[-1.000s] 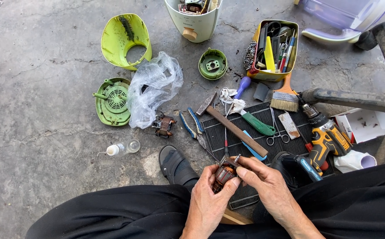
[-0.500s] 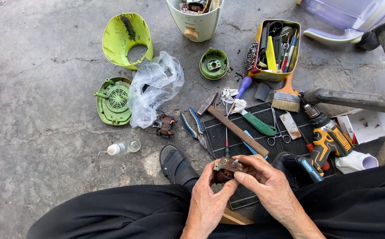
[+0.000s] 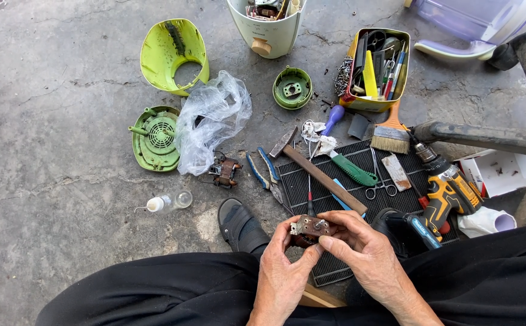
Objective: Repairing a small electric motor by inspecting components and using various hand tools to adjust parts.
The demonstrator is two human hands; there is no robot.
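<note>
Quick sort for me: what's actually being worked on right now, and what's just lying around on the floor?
In hand:
- small brown motor part, held between left hand and right hand

Lying about:
- hammer
- blue-handled pliers
- cordless drill
- paintbrush
- yellow tool tin
- green fan housings
- plastic bag

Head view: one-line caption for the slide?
Both hands, left hand and right hand, grip a small brown motor part above scattered tools on concrete floor.

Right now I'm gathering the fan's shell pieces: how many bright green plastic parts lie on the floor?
3: a hollow housing at upper left, a vented grille cover below it, and a small round cap near the yellow tool tin. Others may be hidden.
</note>
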